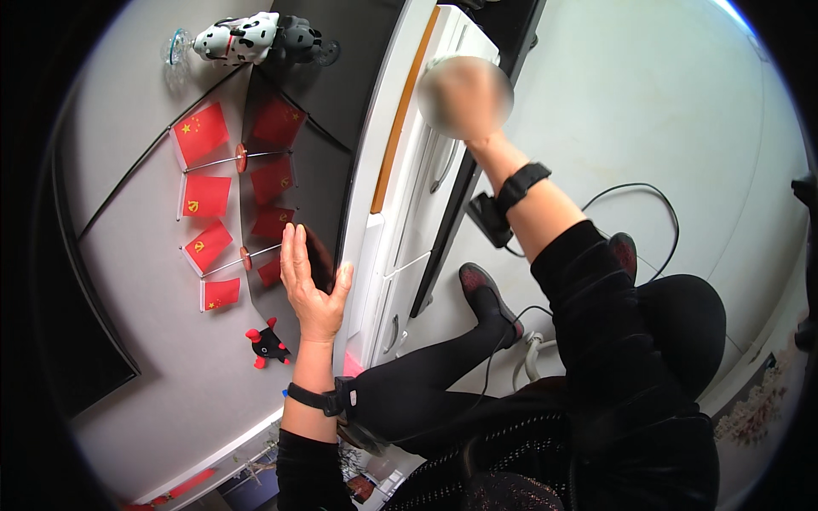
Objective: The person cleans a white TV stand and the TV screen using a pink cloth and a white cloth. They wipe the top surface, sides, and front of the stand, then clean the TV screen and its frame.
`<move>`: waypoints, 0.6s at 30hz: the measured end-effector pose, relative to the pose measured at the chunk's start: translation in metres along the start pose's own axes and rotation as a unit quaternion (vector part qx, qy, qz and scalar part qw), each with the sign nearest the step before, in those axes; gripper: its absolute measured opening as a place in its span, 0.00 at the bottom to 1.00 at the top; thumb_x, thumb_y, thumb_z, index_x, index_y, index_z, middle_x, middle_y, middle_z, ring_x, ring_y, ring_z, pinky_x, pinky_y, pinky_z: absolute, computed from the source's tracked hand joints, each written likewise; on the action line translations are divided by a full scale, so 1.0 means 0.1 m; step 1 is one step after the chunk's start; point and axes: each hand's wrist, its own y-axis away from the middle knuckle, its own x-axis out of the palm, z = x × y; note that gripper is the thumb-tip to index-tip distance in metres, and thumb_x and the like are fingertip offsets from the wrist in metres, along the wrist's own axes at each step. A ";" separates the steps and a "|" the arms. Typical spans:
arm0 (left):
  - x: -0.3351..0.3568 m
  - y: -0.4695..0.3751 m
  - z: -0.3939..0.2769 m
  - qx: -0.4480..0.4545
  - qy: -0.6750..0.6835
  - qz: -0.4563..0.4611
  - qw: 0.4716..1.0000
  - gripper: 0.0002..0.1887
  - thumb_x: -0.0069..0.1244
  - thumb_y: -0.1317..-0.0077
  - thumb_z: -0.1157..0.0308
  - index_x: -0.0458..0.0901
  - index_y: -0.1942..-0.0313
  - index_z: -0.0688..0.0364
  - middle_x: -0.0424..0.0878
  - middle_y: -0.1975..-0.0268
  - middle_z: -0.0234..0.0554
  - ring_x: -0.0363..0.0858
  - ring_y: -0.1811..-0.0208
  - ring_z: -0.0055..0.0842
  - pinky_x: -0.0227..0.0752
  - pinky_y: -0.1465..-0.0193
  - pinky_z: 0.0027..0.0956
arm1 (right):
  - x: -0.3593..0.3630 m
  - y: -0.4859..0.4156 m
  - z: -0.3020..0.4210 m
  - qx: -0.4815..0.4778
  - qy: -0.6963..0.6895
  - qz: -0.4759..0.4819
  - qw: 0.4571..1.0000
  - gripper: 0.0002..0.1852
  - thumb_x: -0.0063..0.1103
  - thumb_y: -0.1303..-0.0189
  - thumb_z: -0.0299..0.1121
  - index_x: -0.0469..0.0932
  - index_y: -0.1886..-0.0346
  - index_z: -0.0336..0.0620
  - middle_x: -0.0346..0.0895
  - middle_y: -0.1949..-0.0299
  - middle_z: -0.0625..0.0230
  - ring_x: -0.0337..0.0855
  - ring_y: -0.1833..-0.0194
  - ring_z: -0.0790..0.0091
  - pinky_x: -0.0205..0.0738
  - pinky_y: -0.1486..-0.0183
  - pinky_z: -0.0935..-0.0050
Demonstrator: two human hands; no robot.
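My left hand (313,297) lies against a glossy dark top (332,83) near its front edge, palm side down, with the thumb spread from the fingers and nothing held. My right hand (466,96) is over the white cabinet (418,217) at the upper middle, beside a pale thing that is partly hidden. A blur covers that hand, so its fingers and anything in them cannot be made out. Black straps circle both wrists. Small red flags (208,196) on thin metal stands are left of my left hand, their reflections showing in the dark top.
A black and white spotted dog figurine (236,38) stands at the upper left, a small black and red toy (267,345) left of my left wrist. A black screen (83,319) is at far left. The cabinet has metal handles (445,167). A black cable (671,217) loops across the floor.
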 end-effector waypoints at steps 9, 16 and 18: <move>-0.02 -0.01 -0.02 -0.006 0.015 0.015 1.000 0.42 0.59 0.44 0.61 0.60 0.30 0.62 0.58 0.28 0.54 0.57 0.27 0.47 0.49 0.27 0.47 | 0.08 0.01 0.13 0.112 -0.247 -0.099 0.957 0.28 0.56 0.41 0.19 0.69 0.35 0.46 0.63 0.34 0.50 0.59 0.31 0.46 0.58 0.32 0.56; -0.01 -0.02 -0.01 0.004 0.007 0.009 1.000 0.43 0.59 0.44 0.61 0.60 0.30 0.62 0.58 0.28 0.54 0.57 0.28 0.48 0.51 0.27 0.47 | 0.52 -0.26 -0.63 0.307 -0.166 -0.049 0.936 0.15 0.52 0.37 0.29 0.75 0.47 0.39 0.74 0.45 0.50 0.75 0.45 0.50 0.71 0.43 0.59; -0.01 -0.01 -0.01 0.004 0.008 0.007 1.000 0.43 0.59 0.44 0.62 0.60 0.30 0.62 0.58 0.28 0.54 0.58 0.28 0.47 0.51 0.27 0.47 | 0.41 0.07 -0.52 0.287 -0.144 -0.056 0.945 0.16 0.53 0.38 0.29 0.77 0.46 0.38 0.71 0.43 0.46 0.74 0.44 0.45 0.70 0.40 0.58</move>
